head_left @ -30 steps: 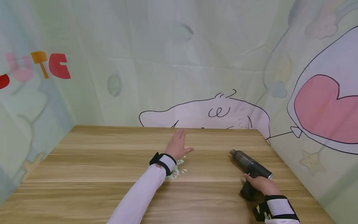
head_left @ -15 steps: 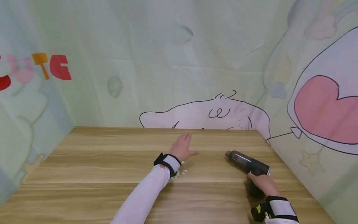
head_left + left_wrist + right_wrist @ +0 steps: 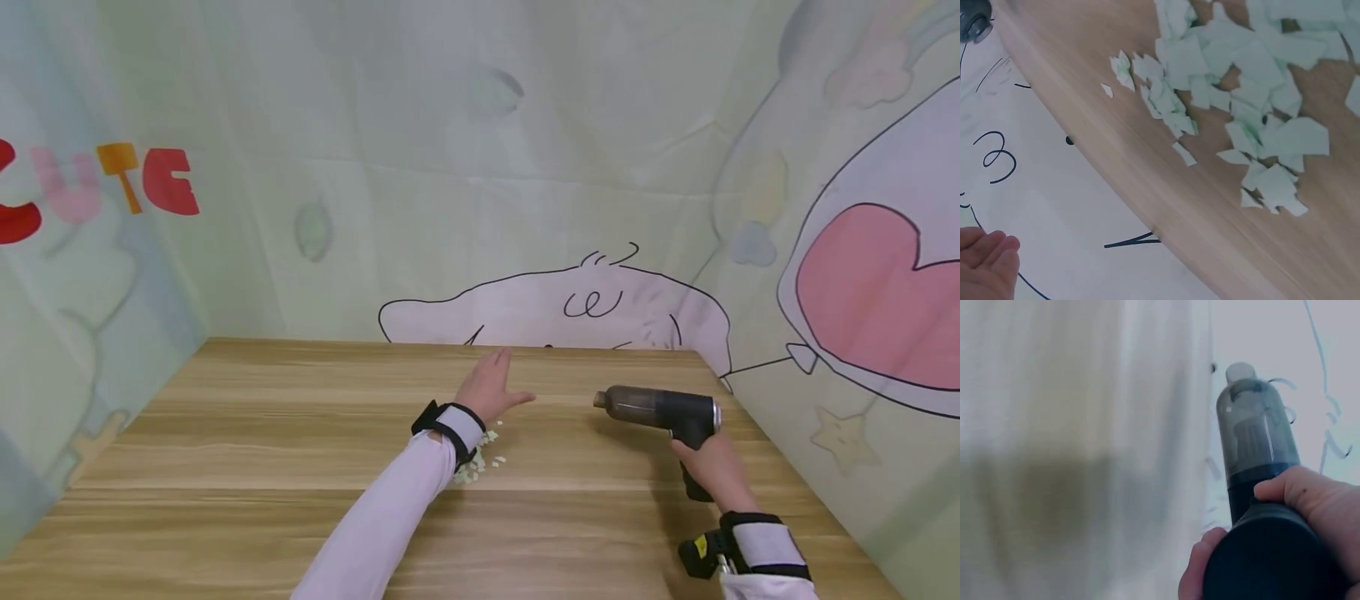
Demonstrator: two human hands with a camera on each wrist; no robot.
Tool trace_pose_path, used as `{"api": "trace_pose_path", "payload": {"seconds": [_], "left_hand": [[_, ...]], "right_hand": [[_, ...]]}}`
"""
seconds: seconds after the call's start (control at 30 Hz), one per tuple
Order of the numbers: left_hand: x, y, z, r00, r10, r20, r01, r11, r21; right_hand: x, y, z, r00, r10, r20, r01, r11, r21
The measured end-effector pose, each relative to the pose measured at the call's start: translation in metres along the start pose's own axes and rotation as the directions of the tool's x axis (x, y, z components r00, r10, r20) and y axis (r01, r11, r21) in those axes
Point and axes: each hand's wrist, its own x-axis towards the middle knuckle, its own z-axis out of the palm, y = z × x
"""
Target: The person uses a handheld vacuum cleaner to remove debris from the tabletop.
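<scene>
My right hand grips the pistol-style handle of a black handheld vacuum. Its smoky clear nose points left, raised over the table's right side. In the right wrist view, the thumb lies across the vacuum and fingers curl round the far side. My left hand reaches out with fingers straight and thumb spread, holding nothing. Beneath its wrist lie torn pale green paper scraps, partly hidden by the wristband in the head view. The left wrist view shows these scraps in a loose heap.
A wood-grain table stretches to a printed cloth backdrop behind it. Another printed cloth with a balloon and heart drawing stands along the right edge. Black and white bands circle both wrists.
The right hand has lifted the vacuum and turned it from slanting down-right to nearly level, nose pointing left. The left hand has shifted slightly right, still spread.
</scene>
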Motion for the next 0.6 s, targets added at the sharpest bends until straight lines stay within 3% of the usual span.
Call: {"api": "trace_pose_path", "payload": {"seconds": [0.13, 0.27, 0.47, 0.6], "left_hand": [[0.004, 0.003, -0.006, 0.999, 0.028, 0.025, -0.028, 1.000, 0.003], [0.005, 0.009, -0.011, 0.995, 0.049, 0.091, -0.047, 0.999, -0.025], [0.008, 0.016, -0.010, 0.977, 0.107, 0.184, -0.099, 0.994, -0.052], [0.008, 0.019, -0.006, 0.959, 0.169, 0.226, -0.147, 0.983, -0.114]], "right_hand": [[-0.002, -0.029, -0.006, 0.999, -0.047, 0.007, 0.048, 0.996, -0.079], [-0.009, -0.053, -0.004, 0.994, -0.103, 0.031, 0.106, 0.986, -0.125], [-0.018, -0.081, 0.009, 0.973, -0.224, 0.047, 0.228, 0.966, -0.124], [-0.022, -0.094, 0.018, 0.964, -0.261, 0.053, 0.266, 0.956, -0.126]]}}
